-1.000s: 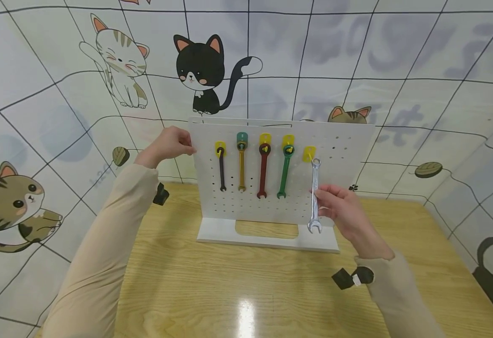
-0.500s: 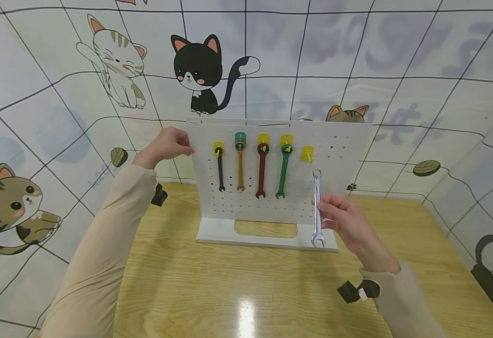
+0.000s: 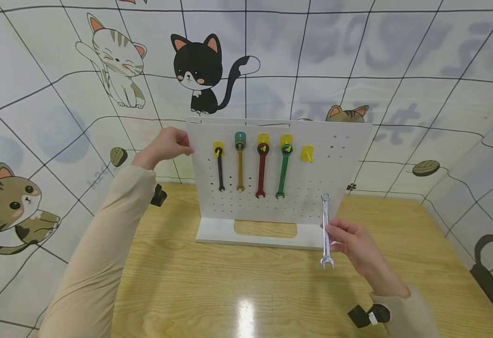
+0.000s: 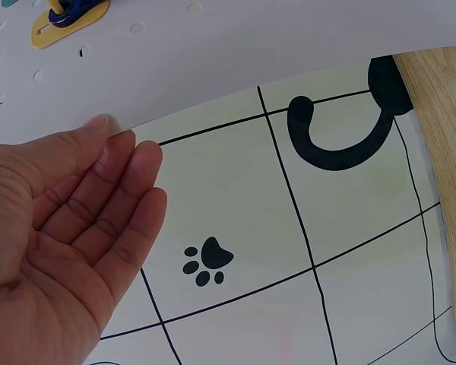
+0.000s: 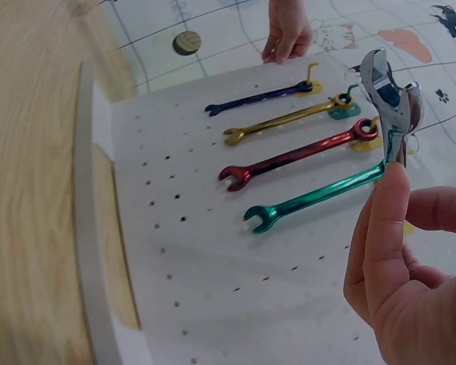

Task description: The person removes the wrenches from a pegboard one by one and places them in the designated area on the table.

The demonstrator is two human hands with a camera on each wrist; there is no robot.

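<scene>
A silver combination wrench [image 3: 326, 230] is pinched upright by my right hand [image 3: 358, 246], in front of the lower right corner of the white pegboard [image 3: 339, 164]. Its open end points down and the ring end up. In the right wrist view, its shiny open jaw [image 5: 395, 110] rises above my fingers. My left hand [image 3: 166, 143] pinches the board's left edge between thumb and fingers; the left wrist view has the thumb [image 4: 80, 144] at that edge. Hanging on the board are a dark blue wrench [image 3: 220, 173], a gold wrench [image 3: 241, 171], a red wrench [image 3: 262, 173] and a green wrench [image 3: 283, 173].
To the right of the green wrench, a yellow hook [image 3: 307, 154] carries nothing. The pegboard stands on a white base [image 3: 217, 231] with a cutout, on a wood-grain table [image 3: 212, 281]. Behind hangs a cat-print backdrop [image 3: 280, 56].
The silver wrench has moved down and slightly right with my right hand, away from the yellow hook it was beside. My left hand stays on the board's edge.
</scene>
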